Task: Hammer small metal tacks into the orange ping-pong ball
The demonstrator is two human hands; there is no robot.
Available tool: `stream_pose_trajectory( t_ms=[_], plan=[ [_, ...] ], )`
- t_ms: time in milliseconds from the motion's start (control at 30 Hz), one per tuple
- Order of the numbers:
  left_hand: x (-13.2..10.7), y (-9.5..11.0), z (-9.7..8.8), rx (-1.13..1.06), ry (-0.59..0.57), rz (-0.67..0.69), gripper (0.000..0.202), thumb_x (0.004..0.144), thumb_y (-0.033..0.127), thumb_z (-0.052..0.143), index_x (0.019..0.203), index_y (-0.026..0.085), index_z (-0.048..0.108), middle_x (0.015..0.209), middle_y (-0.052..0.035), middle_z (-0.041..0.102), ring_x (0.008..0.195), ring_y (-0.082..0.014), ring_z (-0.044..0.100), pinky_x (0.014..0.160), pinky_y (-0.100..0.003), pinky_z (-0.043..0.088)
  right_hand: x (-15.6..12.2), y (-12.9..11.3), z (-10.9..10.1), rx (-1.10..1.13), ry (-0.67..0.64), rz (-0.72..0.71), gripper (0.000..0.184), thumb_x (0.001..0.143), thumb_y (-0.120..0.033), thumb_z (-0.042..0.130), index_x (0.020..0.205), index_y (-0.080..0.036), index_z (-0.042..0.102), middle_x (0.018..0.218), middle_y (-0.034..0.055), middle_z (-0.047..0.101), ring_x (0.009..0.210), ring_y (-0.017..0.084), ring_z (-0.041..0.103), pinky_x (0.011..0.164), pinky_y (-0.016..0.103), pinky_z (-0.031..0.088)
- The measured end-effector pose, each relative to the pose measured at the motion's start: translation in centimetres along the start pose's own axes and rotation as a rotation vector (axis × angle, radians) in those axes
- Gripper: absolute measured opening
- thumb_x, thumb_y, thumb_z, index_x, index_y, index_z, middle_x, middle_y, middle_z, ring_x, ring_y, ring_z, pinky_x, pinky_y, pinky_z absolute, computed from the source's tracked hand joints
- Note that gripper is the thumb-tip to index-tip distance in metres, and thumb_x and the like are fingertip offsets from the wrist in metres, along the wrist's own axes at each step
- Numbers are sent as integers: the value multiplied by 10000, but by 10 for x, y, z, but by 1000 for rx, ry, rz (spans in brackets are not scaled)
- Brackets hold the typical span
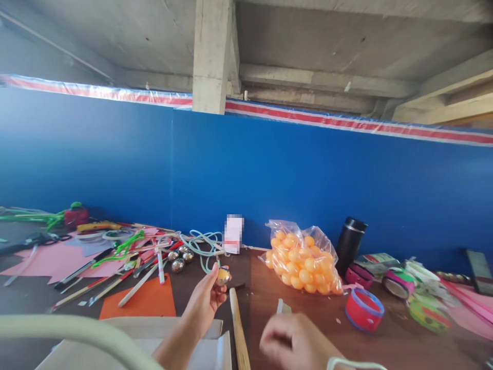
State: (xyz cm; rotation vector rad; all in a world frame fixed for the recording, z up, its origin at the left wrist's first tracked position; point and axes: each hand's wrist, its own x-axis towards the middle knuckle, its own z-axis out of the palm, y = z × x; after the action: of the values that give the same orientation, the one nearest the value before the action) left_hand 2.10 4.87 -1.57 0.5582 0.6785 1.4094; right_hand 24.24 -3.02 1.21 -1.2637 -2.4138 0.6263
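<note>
My left hand (pixel 204 300) is raised over the dark part of the table, its thumb and fingers closed around a shiny metal ball (pixel 223 276) that shows a yellowish patch. A wooden stick (pixel 239 329), like a handle, lies between my two hands. My right hand (pixel 295 339) is low over the brown tabletop, blurred, with its fingers curled. Just behind it a small pale grey piece (pixel 284 307) sticks up; whether the hand touches it I cannot tell. Several similar shiny balls (pixel 178 265) rest left of my left hand.
A clear bag of orange balls (pixel 304 264) and a black flask (pixel 350 244) stand by the blue partition (pixel 269 169). A red and blue ring-shaped roll (pixel 364 309) sits at right. Pink paper, sticks and an orange sheet (pixel 142 300) cover the left. An open cardboard box (pixel 165 325) is in front.
</note>
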Motion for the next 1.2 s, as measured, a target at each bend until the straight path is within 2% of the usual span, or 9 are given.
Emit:
stream_pose_trajectory(
  t_ms=[33, 67, 100, 167, 300, 567, 733, 900, 1200],
  plan=[
    [0, 0, 0, 17, -3, 1, 348, 718, 396, 632, 926, 117, 632, 735, -42, 615, 504, -48, 497, 411, -142, 418, 4, 8, -6, -4, 121, 92, 318, 909, -305, 316, 886, -173, 604, 773, 18, 650, 725, 164, 599, 627, 255, 458],
    [-1, 0, 0, 36, -8, 2, 351, 720, 401, 628, 926, 117, 634, 735, -43, 615, 503, -50, 499, 413, -145, 425, 6, 17, -11, 19, 314, 232, 297, 885, -306, 352, 798, -182, 608, 720, 8, 648, 692, 156, 596, 620, 240, 443],
    [-1, 0, 0, 56, -12, 5, 355, 720, 403, 626, 931, 118, 635, 739, -44, 617, 506, -52, 503, 417, -149, 433, 7, 26, -14, 23, 454, 325, 260, 856, -316, 402, 735, -195, 599, 694, -4, 648, 671, 152, 594, 628, 236, 432],
    [-2, 0, 0, 86, -18, 13, 363, 719, 405, 626, 948, 123, 637, 755, -46, 619, 516, -57, 513, 428, -155, 448, 5, 43, -17, -12, 547, 398, 219, 823, -330, 442, 715, -219, 596, 706, -11, 658, 676, 158, 595, 644, 240, 417],
    [-3, 0, 1, 129, 6, 18, 385, 716, 402, 631, 981, 123, 638, 774, -57, 626, 521, -62, 521, 438, -163, 461, 2, 57, -9, -142, 448, 539, 185, 783, -314, 469, 709, -267, 631, 756, -14, 668, 729, 173, 609, 616, 240, 382],
    [-4, 0, 2, 150, -2, 21, 378, 715, 402, 632, 973, 126, 644, 768, -54, 626, 520, -57, 523, 440, -157, 449, 12, 44, 12, -252, 336, 581, 145, 737, -323, 515, 736, -289, 655, 790, 16, 621, 782, 192, 611, 616, 256, 361],
    [-2, -3, -1, 146, -11, 34, 360, 705, 403, 642, 947, 136, 648, 744, -46, 625, 522, -63, 528, 440, -160, 453, 13, 43, 14, -306, 300, 595, 145, 745, -278, 497, 689, -246, 627, 775, 23, 608, 762, 183, 613, 605, 248, 368],
    [-2, -6, -3, 150, -36, 39, 356, 708, 399, 640, 952, 139, 646, 764, -54, 632, 534, -67, 536, 446, -160, 450, 11, 45, 16, -335, 315, 535, 148, 773, -244, 460, 759, -243, 608, 804, 24, 603, 762, 174, 617, 619, 243, 381],
    [0, -8, -5, 154, -26, 40, 369, 689, 428, 645, 932, 150, 650, 743, -43, 635, 520, -66, 539, 444, -159, 446, 13, 31, 10, -339, 280, 585, 159, 785, -271, 479, 776, -245, 635, 840, 32, 616, 797, 184, 629, 634, 245, 397]
  ],
)
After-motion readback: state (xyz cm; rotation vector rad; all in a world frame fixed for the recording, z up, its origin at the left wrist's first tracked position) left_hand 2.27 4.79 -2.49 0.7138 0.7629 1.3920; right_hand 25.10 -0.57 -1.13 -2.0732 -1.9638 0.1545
